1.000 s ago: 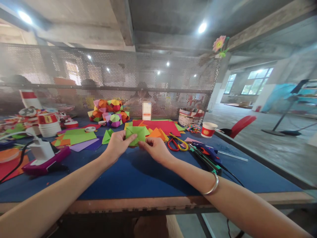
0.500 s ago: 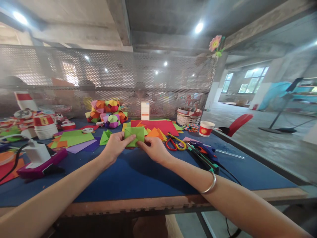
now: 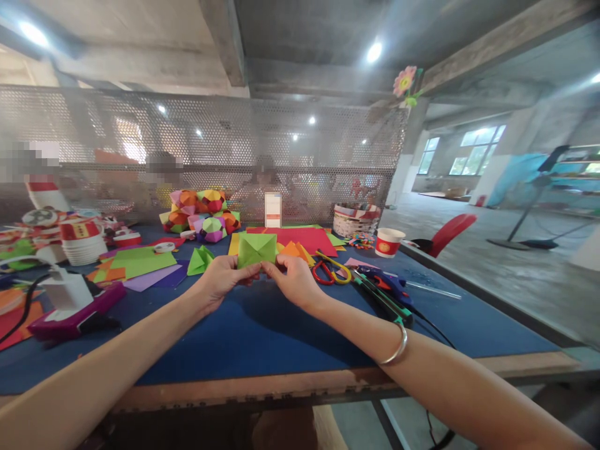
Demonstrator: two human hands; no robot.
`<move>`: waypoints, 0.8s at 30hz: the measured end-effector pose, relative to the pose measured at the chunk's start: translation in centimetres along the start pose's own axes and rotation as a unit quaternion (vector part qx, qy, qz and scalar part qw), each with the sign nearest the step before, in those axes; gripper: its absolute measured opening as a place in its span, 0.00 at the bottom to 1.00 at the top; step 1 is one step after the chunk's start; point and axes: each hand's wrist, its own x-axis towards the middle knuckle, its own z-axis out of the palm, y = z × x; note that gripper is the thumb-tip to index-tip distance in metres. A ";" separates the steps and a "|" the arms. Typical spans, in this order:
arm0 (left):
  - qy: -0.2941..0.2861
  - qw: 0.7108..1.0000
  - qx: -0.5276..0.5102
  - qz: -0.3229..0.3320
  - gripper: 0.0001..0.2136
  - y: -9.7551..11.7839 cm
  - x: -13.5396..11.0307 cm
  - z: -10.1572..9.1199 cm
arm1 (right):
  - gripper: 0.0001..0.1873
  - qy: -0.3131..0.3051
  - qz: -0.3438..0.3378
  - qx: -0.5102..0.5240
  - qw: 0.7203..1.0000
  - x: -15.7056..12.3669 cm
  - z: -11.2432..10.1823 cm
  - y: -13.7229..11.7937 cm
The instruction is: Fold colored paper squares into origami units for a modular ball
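Observation:
A small folded sheet of green paper (image 3: 257, 249) is held up above the blue table, its creases meeting near the middle. My left hand (image 3: 228, 274) pinches its lower left part between thumb and fingers. At the lower right, my right hand (image 3: 291, 275) grips the same paper, and both thumbs meet along the bottom edge. Just left of my left hand stands a folded green paper piece (image 3: 200, 259). Folded orange pieces (image 3: 297, 251) lie behind my right hand, with red-and-yellow-handled scissors (image 3: 332, 270) beside it.
Colourful paper balls (image 3: 201, 214) sit at the back, near a phone (image 3: 272, 210). To the right are a paper cup (image 3: 389, 242), a woven basket (image 3: 356, 220), a cutter (image 3: 382, 294) and a blue glue gun (image 3: 394, 284). A purple power strip (image 3: 77, 312) lies left.
Both thumbs have slid to the bottom edge of the green paper, which now shows its crossed creases. The paper has risen slightly.

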 end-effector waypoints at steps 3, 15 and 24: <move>0.017 0.999 0.022 0.021 0.15 0.0 0.1 0.0 | 0.20 -0.005 0.002 -0.004 1.000 0.0 0.1 0.1; 0.056 0.998 0.032 0.006 0.18 0.0 0.5 -0.8 | 0.20 -0.013 0.015 -0.060 0.998 0.3 -0.6 0.6; 0.021 0.998 0.048 -0.021 0.15 0.0 0.6 -1.4 | 0.20 -0.012 0.030 -0.087 0.996 0.4 -0.9 0.4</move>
